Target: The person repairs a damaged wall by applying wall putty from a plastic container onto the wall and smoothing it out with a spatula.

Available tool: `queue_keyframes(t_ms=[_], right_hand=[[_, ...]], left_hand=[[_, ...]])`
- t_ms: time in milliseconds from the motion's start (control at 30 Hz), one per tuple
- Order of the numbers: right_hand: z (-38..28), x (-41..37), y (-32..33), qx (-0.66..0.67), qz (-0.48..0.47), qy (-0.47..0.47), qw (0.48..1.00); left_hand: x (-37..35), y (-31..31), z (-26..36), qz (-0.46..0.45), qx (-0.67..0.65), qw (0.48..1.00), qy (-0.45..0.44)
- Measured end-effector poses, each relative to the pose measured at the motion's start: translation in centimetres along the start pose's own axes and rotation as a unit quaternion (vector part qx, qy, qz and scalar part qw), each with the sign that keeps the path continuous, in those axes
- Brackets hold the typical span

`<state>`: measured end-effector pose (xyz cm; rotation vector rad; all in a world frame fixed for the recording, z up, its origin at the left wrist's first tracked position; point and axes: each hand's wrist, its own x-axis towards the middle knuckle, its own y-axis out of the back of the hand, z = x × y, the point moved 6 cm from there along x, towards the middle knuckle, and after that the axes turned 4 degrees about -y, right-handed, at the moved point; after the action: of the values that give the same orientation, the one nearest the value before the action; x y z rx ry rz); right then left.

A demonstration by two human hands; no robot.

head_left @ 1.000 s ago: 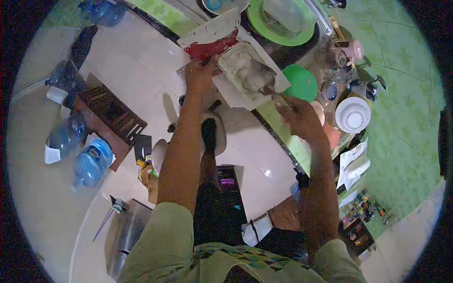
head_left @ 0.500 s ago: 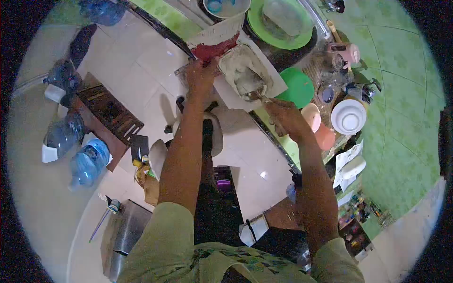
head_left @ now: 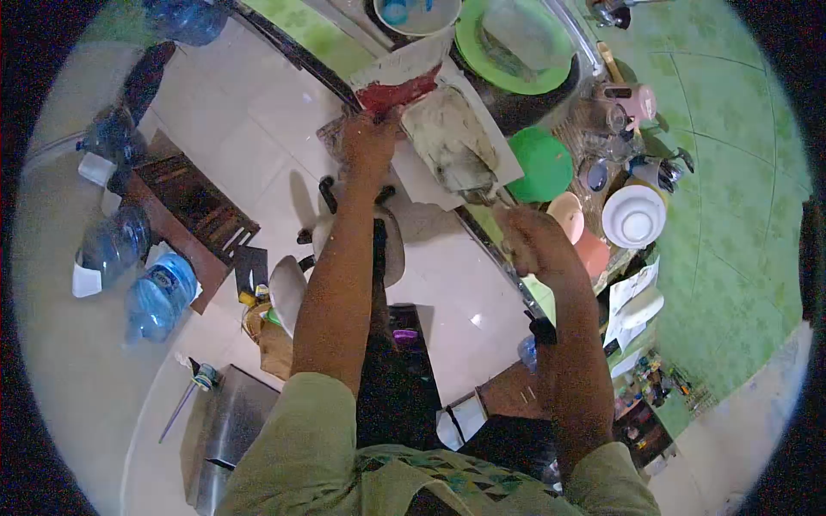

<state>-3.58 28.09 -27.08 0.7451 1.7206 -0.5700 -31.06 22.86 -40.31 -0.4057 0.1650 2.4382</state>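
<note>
My left hand (head_left: 368, 142) is closed on the edge of a white board (head_left: 460, 129) with a red band, below the band. A rectangular patch of pale grey paste (head_left: 447, 129) lies on the board. My right hand (head_left: 535, 241) is closed around the handle of a metal-bladed tool (head_left: 467, 176), its blade in the paste at the near end. The exact kind of tool cannot be made out. Beside the board, near my right hand, is a round green lid or plate (head_left: 540, 163).
Along the counter stand a large green basin (head_left: 551, 77), a pink mug (head_left: 638, 99), a white bowl (head_left: 635, 217), peach and orange cups (head_left: 566, 215) and glass jars. On the left are a blue water bottle (head_left: 163, 288) and a dark wooden rack (head_left: 202, 215). A chair (head_left: 394, 249) stands below the board.
My right hand has drawn the tool toward me and slightly right through the paste, smoothing its surface. The left hand still holds the board's edge.
</note>
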Motion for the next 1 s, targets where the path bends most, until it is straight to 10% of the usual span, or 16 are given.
queue_keyframes(t_ms=[67, 167, 200, 267, 400, 533, 633, 733, 800, 933, 967, 1000], right_hand=[[0.2, 1.3, 0.0, -0.042, -0.018, 0.051, 0.998], [0.4, 9.1, 0.5, -0.128, 0.157, 0.500, 0.842], [-0.4, 7.3, -0.5, -0.127, 0.161, 0.495, 0.844], [-0.4, 4.6, -3.2, 0.169, -0.011, 0.033, 0.985], [0.8, 2.2, -1.5, -0.017, 0.009, 0.130, 0.991], [-1.8, 3.2, -2.6, 0.098, -0.007, 0.144, 0.985], [-2.2, 3.5, -4.7, 0.164, 0.019, 0.081, 0.983], [1.0, 5.1, -2.1, 0.120, -0.019, 0.027, 0.992], [-0.2, 3.0, -0.7, -0.320, 0.048, 0.383, 0.865], [-4.6, 0.5, -2.4, -0.442, 0.105, 0.335, 0.825], [-5.4, -0.5, -3.5, -0.489, 0.175, 0.586, 0.622], [-4.2, 1.6, -3.2, -0.488, 0.178, 0.583, 0.625]], left_hand=[[0.6, 0.4, -2.0, -0.009, 0.147, 0.989, -0.009], [0.0, 0.0, -1.9, 0.010, 0.022, 0.999, -0.035], [-0.1, -0.1, -2.3, 0.006, 0.022, 0.999, -0.031], [0.7, 0.4, -2.9, 0.011, 0.167, 0.986, -0.013], [0.7, -0.2, -1.7, -0.017, 0.064, 0.998, 0.007], [1.1, 0.5, -3.2, -0.002, 0.189, 0.981, -0.051], [-0.1, -0.5, -2.8, 0.006, -0.059, 0.998, 0.017], [1.3, 0.1, -3.6, -0.007, 0.138, 0.989, -0.056], [0.7, 0.3, -1.8, -0.006, 0.138, 0.990, -0.005], [2.3, 0.5, -4.8, -0.016, 0.119, 0.988, -0.099], [2.3, 0.4, -5.4, 0.000, 0.064, 0.990, -0.122], [1.6, 0.1, -3.9, -0.005, 0.065, 0.991, -0.120]])
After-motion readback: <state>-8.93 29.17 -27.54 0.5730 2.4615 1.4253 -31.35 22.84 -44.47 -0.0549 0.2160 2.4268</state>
